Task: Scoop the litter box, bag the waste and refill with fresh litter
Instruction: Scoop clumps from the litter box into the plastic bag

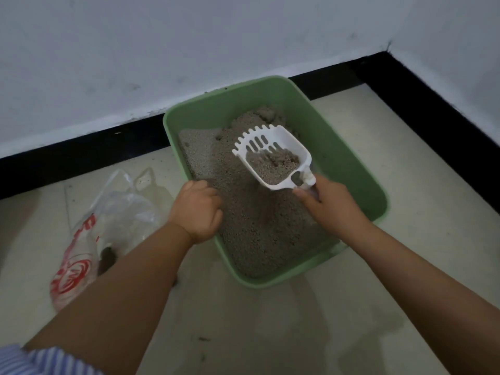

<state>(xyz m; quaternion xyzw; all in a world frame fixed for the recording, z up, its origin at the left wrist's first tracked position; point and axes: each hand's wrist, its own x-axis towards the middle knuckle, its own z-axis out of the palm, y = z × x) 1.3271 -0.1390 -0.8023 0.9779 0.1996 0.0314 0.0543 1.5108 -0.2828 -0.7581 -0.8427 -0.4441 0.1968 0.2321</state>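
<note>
Above litter, scoop teeth wallward.

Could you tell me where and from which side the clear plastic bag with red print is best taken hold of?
Grip the clear plastic bag with red print by its upstanding handle loops at the far end, coming from above with the left hand; they stand clear of the floor, while the body lies slumped.

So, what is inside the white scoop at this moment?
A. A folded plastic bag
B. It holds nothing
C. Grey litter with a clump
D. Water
C: the white scoop, held by the right hand above the green litter box, carries a pile of grey litter with a clump in it.
</note>
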